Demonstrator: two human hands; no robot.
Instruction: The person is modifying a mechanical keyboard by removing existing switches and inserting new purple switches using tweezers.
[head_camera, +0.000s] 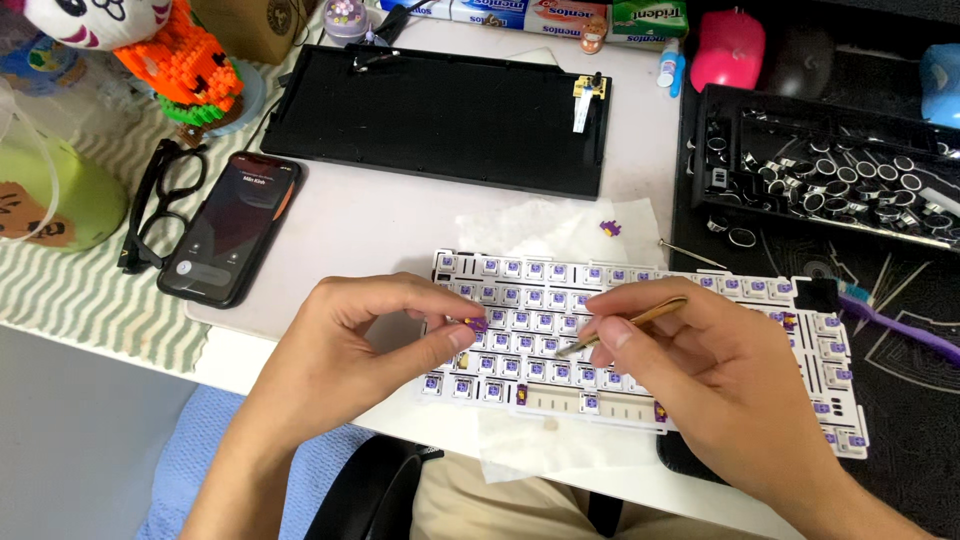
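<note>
A white keyboard plate (700, 300) filled with several purple-stemmed switches lies on a sheet of tissue at the table's front. My left hand (365, 345) pinches a small purple switch (474, 324) between thumb and fingers, just over the plate's left part. My right hand (715, 375) holds a thin gold-coloured tool (630, 324) like a pen, its tip pointing left toward the held switch, over the plate's middle rows.
A black keyboard case (440, 115) lies behind. A phone (232, 228) and black glasses (160, 205) sit at the left. At the right are a black tray of ring-shaped parts (830, 175), a purple toothbrush (900, 322) and a loose purple switch (610, 228).
</note>
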